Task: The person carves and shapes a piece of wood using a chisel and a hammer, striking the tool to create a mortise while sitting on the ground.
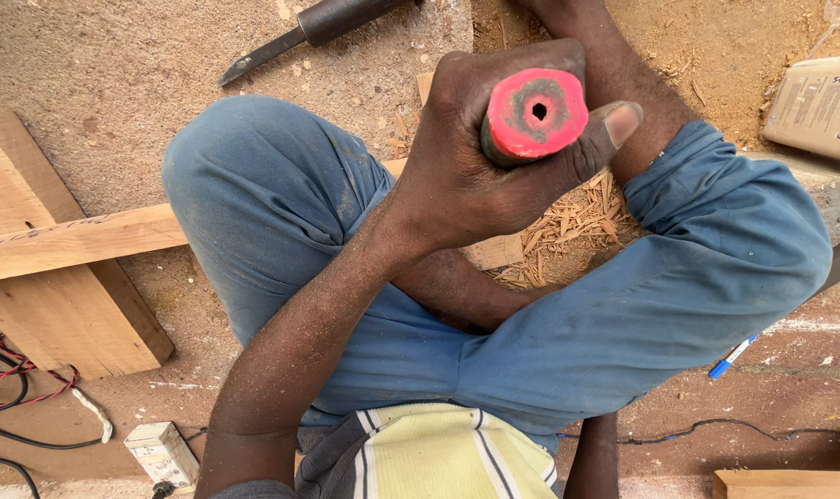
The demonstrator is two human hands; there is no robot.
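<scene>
My left hand (475, 166) is shut around a thick tool handle with a round red end (535, 113) that has a small hole in its middle and points up at the camera. The tool's lower part is hidden behind the hand. Under it lie a pile of wood chips (572, 226) and a long pale wooden strip (78, 240) that runs below my crossed legs in blue trousers (272, 212). A bare forearm (614, 74) reaches past my knee and out at the top edge. My right hand is not in view.
A dark chisel (314, 26) lies on the sawdust-covered ground at the top. A wooden board (60, 314) sits at left, with red and black cables (13, 388) and a white socket block (161, 453) below it. At right are a blue pen (734, 356), a cardboard package (817, 102) and a wood offcut (789, 482).
</scene>
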